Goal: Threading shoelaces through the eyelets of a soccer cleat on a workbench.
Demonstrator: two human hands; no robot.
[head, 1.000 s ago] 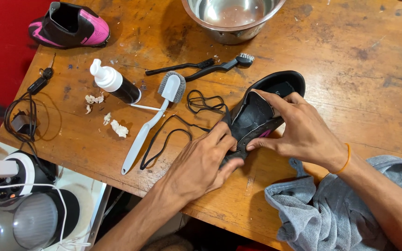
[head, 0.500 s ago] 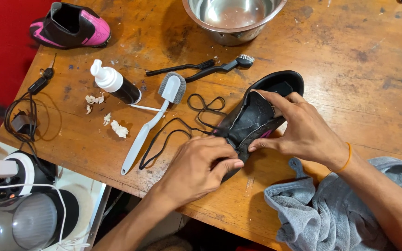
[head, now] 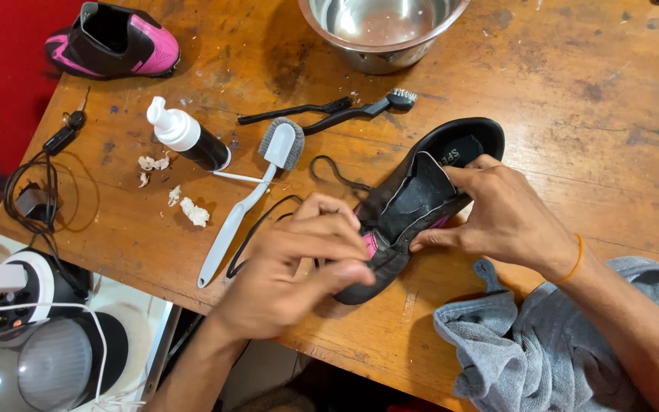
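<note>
Head view: right hand point(head: 509, 221) clasps the black shoe point(head: 413, 206) lying mid-table, fingers curled around its tongue. Left hand point(head: 291, 267) pinches closed at the shoe's near toe end, touching a black lace point(head: 257, 233). White brush point(head: 249, 202) lies left, grey cloth point(head: 543, 351) near right.

Single head-worn view, looking steeply down (near overhead), close above wooden table point(head: 573, 114), facing its far edge
</note>
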